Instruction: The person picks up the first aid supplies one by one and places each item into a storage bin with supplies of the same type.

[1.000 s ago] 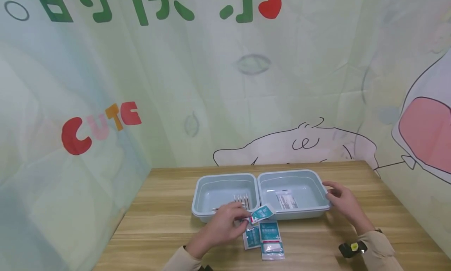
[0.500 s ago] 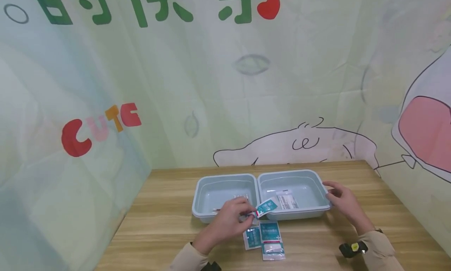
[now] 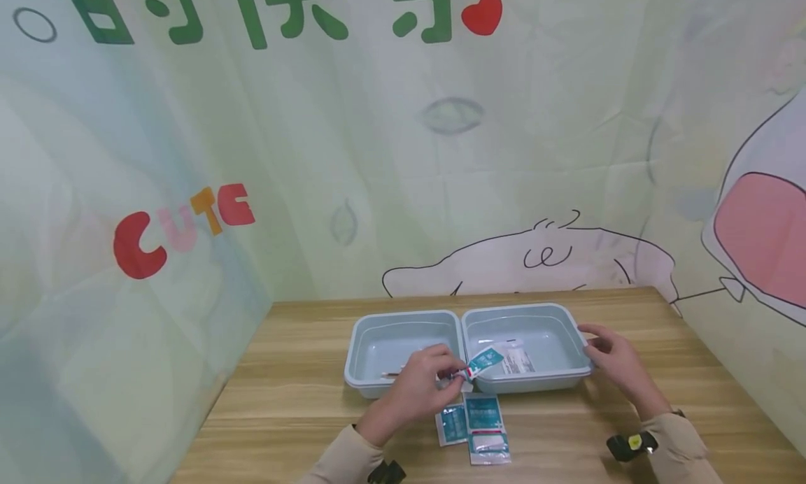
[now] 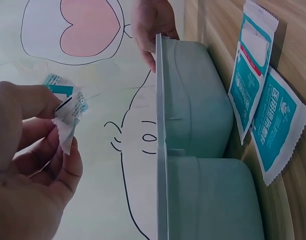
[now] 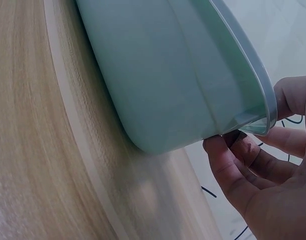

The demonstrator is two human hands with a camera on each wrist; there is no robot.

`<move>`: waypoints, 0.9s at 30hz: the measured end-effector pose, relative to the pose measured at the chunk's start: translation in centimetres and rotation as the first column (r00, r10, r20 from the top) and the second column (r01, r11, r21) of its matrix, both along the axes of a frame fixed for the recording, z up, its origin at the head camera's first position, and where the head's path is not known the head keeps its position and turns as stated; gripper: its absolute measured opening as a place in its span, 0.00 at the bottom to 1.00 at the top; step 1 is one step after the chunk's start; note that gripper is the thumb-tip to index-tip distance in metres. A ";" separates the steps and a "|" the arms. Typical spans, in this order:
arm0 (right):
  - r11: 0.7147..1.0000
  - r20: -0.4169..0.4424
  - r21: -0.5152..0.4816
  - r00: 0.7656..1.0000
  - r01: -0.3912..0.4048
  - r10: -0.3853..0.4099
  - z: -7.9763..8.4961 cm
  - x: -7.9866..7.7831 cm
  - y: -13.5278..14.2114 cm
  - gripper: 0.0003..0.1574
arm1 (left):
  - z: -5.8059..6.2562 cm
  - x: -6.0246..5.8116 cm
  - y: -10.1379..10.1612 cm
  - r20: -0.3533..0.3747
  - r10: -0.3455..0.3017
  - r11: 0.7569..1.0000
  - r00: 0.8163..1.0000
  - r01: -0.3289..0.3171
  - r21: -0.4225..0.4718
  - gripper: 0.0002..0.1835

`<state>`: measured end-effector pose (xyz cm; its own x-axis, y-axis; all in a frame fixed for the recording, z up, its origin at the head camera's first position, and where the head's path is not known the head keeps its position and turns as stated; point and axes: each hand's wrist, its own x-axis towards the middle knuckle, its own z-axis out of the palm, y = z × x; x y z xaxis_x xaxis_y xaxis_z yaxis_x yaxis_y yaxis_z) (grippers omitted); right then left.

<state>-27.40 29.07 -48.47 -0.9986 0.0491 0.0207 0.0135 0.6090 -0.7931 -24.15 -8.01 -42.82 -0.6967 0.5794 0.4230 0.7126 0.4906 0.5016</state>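
My left hand (image 3: 423,386) pinches a small teal-and-white sachet (image 3: 485,359) between thumb and fingers. In the head view the sachet is over the near left corner of the right pale blue plastic tray (image 3: 554,382). The left wrist view shows its crumpled end (image 4: 70,112) in the fingers, above the tray rims. My right hand (image 3: 620,365) holds the right tray's outer rim, its fingers tucked under the edge in the right wrist view. Inside that tray lies a clear packet with white printing (image 3: 518,358). The left tray (image 3: 368,323) holds cotton swabs (image 3: 389,375), partly hidden by my left hand.
Two more teal sachets, one larger (image 3: 485,428) and one smaller (image 3: 452,425), lie overlapping on the wooden table (image 3: 302,372) in front of the trays. The trays stand side by side, rims touching. A printed cloth backdrop (image 3: 352,155) hangs behind the table.
My left hand has moved to the right with the sachet, from in front of the trays to over the right tray's near corner. The right hand has stayed at the rim.
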 end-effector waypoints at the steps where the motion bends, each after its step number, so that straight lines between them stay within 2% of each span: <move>1: 1.000 0.002 0.003 1.000 0.003 -0.003 0.0 0.0 0.0 0.30 | 0.0 0.0 0.1 0.008 0.006 1.000 1.000 -0.006 0.004 0.06; 6: 1.000 0.009 0.002 1.000 0.009 -0.010 -0.1 -0.1 0.1 0.30 | -0.1 -0.3 0.5 0.027 0.038 0.999 0.999 -0.039 0.027 0.07; 15: 1.000 0.022 0.000 1.000 0.012 -0.012 -0.2 -0.3 0.2 0.31 | -0.4 -0.6 1.2 0.021 0.052 0.998 0.998 -0.053 0.041 0.06; 23: 1.000 -0.030 0.010 1.000 -0.005 0.006 -0.1 -0.4 0.2 0.29 | -0.6 -1.1 1.7 0.036 0.063 0.997 0.997 -0.064 0.033 0.07; 27: 1.000 -0.024 0.015 1.000 -0.004 0.004 -0.1 -0.2 0.1 0.29 | -0.9 -1.3 1.9 0.054 0.064 0.998 0.997 -0.065 0.020 0.07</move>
